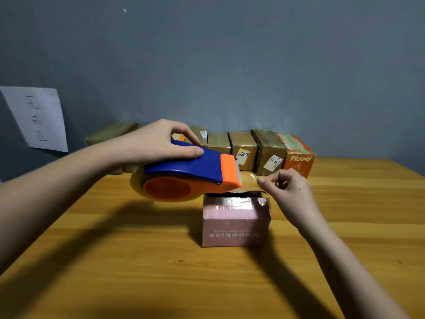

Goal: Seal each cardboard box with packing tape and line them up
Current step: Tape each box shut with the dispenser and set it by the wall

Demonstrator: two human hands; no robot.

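Your left hand (158, 143) grips the blue-and-orange tape dispenser (188, 173) above the pink box (234, 222) at table centre, while your right hand (287, 189), at 3 o'clock of it, pinches the clear tape end (249, 178), likely tensioning it for sealing, the sealed boxes (243, 148) lined at 12 o'clock.

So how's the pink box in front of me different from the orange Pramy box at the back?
The pink box stands alone mid-table under the tape dispenser, while the orange Pramy box ends the row along the wall. The pink box's print reads upside down from here; the Pramy lettering reads upright. The pink box has a dark open edge on top; the Pramy box looks closed. Both are small cartons on the wooden table.
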